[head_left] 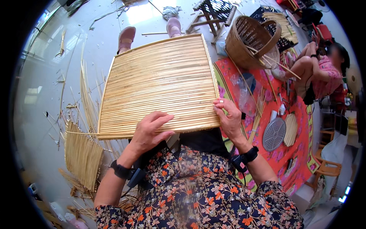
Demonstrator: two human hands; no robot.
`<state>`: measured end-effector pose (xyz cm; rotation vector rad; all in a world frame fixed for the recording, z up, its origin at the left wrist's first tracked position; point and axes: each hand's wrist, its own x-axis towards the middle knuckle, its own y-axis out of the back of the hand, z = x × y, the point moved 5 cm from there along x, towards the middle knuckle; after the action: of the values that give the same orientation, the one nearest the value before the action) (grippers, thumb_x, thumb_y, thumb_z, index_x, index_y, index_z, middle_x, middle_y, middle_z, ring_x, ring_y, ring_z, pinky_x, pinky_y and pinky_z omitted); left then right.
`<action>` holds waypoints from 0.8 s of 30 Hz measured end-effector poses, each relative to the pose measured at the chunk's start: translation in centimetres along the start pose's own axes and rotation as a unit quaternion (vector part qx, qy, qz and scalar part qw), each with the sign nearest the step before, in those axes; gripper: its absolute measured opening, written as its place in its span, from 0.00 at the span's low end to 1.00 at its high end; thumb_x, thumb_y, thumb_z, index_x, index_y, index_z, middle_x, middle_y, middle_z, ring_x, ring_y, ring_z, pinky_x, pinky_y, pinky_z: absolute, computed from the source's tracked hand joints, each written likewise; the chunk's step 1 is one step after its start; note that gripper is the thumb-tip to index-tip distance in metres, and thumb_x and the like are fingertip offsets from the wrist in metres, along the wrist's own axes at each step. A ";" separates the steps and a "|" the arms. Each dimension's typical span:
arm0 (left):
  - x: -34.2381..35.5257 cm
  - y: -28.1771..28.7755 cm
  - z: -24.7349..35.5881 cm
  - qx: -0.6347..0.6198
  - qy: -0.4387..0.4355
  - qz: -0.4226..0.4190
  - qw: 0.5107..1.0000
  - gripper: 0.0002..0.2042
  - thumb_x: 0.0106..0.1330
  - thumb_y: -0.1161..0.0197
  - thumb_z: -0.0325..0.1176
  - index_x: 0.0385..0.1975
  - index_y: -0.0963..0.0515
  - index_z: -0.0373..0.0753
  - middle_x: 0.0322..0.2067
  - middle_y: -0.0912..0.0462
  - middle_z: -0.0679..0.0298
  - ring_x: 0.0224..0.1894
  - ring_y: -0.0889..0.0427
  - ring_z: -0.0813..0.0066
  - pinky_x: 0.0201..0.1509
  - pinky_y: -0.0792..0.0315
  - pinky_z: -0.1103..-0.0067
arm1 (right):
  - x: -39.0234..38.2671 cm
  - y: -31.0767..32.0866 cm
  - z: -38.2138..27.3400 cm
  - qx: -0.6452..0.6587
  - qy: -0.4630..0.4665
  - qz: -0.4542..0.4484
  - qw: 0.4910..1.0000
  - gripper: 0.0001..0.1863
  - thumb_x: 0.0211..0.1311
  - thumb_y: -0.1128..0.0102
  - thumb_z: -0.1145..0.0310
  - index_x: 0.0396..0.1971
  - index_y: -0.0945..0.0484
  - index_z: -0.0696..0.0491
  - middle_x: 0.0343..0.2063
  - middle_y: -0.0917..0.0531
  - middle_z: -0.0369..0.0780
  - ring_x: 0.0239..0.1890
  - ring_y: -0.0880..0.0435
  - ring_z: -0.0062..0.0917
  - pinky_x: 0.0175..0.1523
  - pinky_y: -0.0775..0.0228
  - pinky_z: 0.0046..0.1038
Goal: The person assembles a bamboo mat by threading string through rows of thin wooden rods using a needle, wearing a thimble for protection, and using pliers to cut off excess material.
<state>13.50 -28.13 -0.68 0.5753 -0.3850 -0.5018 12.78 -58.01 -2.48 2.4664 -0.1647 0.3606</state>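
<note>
A rectangular panel of pale, glossy reed or bamboo strips [160,84] lies across my lap, framed by thin edging. My left hand [151,130] is over its near edge, thumb and fingers apart and pointing right. At the near right corner, my right hand [229,119] is closed on the panel's side edging, thumb and forefinger together. One thin strip [82,133] sticks out leftward from the near left corner. Dark bands with small boxes are strapped on both wrists.
Left, a smaller strip mat [82,156] and loose long strips [87,91] lie on the pale floor. Right, a red floral cloth [263,160] bears a grey perforated disc [273,134] and strip bundles. Beyond are a wicker basket [244,45], a folding stool [213,17] and a seated person [324,74].
</note>
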 end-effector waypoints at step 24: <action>-39.9 -11.7 -19.9 -0.026 0.552 0.226 0.802 0.16 0.64 0.29 0.38 0.48 0.15 0.37 0.40 0.10 0.55 0.41 0.11 0.64 0.47 0.19 0.72 | 2.8 -3.4 -0.9 0.115 -0.031 -0.089 0.989 0.06 0.67 0.34 0.79 0.41 0.13 0.58 0.35 0.17 0.33 0.41 0.21 0.18 0.49 0.30 0.21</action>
<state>-13.36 -6.47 -31.23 0.6058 0.6131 0.3305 15.95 -54.86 -2.93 2.6969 0.0767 0.2361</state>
